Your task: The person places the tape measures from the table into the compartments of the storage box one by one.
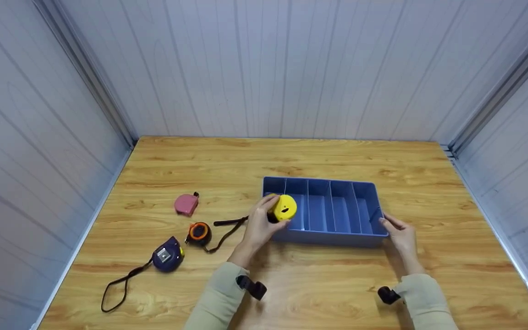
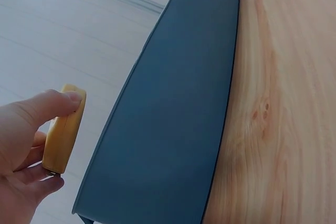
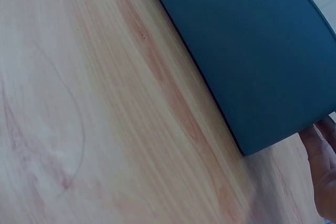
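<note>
A yellow tape measure is pinched between thumb and fingers of the left hand, above the left end of a blue divided box. In the left wrist view the tape measure stands edge-on in the left hand, apart from the box's long side. The right hand grips the box's right end near the front corner, thumb at the rim. The right wrist view shows the fingers of the right hand against the box's end. The compartments in sight hold nothing; the left hand partly hides the leftmost ones.
Left of the box on the wooden table lie a pink tape measure, a black and orange one with a strap, and a dark blue one with a looped cord. Pale panels enclose the table's back and sides.
</note>
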A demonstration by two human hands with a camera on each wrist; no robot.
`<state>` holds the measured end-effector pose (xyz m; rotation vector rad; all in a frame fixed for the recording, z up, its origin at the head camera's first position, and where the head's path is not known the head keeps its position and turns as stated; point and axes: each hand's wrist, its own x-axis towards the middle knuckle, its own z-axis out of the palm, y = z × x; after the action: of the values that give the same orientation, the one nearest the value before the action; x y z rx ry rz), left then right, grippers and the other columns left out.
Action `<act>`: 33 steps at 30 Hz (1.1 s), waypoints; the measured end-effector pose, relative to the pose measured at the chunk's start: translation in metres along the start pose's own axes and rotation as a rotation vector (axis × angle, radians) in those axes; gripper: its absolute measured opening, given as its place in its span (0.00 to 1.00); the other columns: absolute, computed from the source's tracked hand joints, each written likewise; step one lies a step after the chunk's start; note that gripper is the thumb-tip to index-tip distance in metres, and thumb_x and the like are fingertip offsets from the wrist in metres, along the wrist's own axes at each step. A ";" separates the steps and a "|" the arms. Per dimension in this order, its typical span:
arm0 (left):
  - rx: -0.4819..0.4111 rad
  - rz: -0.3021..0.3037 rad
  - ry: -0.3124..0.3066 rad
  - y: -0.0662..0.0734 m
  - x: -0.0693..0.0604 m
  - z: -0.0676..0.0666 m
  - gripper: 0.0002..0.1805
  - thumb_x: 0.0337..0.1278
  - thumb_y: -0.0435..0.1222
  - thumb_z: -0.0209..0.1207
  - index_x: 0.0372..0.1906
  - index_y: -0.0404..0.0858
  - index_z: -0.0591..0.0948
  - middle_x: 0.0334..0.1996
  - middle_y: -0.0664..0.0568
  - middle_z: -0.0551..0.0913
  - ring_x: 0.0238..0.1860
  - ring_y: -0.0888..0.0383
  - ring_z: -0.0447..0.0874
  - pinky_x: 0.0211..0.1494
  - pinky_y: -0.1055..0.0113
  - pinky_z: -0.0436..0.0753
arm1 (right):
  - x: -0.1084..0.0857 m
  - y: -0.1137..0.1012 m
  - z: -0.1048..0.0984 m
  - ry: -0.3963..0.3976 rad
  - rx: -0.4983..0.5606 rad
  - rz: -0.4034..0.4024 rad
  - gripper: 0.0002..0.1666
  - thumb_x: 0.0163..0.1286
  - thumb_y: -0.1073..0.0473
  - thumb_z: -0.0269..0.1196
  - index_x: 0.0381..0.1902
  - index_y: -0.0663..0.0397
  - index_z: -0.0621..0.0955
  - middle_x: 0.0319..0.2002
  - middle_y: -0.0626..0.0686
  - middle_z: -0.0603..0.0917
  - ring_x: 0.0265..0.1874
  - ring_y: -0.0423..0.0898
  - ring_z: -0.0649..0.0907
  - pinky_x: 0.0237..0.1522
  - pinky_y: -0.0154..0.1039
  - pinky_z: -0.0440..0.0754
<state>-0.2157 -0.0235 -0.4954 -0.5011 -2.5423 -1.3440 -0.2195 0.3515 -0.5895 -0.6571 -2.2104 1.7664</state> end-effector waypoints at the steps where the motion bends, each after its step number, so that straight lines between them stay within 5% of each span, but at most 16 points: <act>1: 0.003 -0.007 -0.003 0.001 0.001 0.001 0.34 0.36 0.36 0.69 0.55 0.30 0.72 0.54 0.42 0.71 0.56 0.49 0.68 0.58 0.62 0.66 | -0.001 -0.001 0.000 -0.004 0.006 0.001 0.24 0.49 0.48 0.68 0.45 0.49 0.82 0.33 0.35 0.82 0.42 0.35 0.76 0.41 0.23 0.71; 12: 0.032 -0.043 -0.046 0.003 0.016 0.008 0.34 0.37 0.36 0.69 0.56 0.31 0.72 0.54 0.42 0.71 0.56 0.50 0.67 0.59 0.64 0.66 | 0.004 0.007 0.002 -0.045 0.313 0.090 0.22 0.47 0.57 0.70 0.43 0.52 0.83 0.34 0.40 0.83 0.41 0.36 0.76 0.37 0.24 0.74; 19: 0.070 0.000 -0.076 0.004 0.025 0.010 0.35 0.36 0.36 0.69 0.55 0.29 0.71 0.53 0.42 0.71 0.55 0.50 0.67 0.58 0.64 0.66 | 0.009 0.012 0.001 0.014 0.049 -0.039 0.20 0.49 0.52 0.69 0.42 0.51 0.83 0.28 0.32 0.81 0.35 0.31 0.78 0.36 0.22 0.73; 33: 0.165 -0.012 -0.107 0.006 0.035 0.018 0.35 0.35 0.36 0.69 0.55 0.31 0.72 0.53 0.44 0.72 0.54 0.51 0.69 0.57 0.64 0.68 | 0.011 0.014 0.001 0.021 0.065 -0.065 0.15 0.49 0.54 0.69 0.38 0.48 0.85 0.26 0.31 0.82 0.32 0.29 0.78 0.35 0.21 0.74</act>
<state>-0.2456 0.0019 -0.4888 -0.5386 -2.7171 -1.1260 -0.2267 0.3580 -0.6044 -0.5807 -2.1260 1.7833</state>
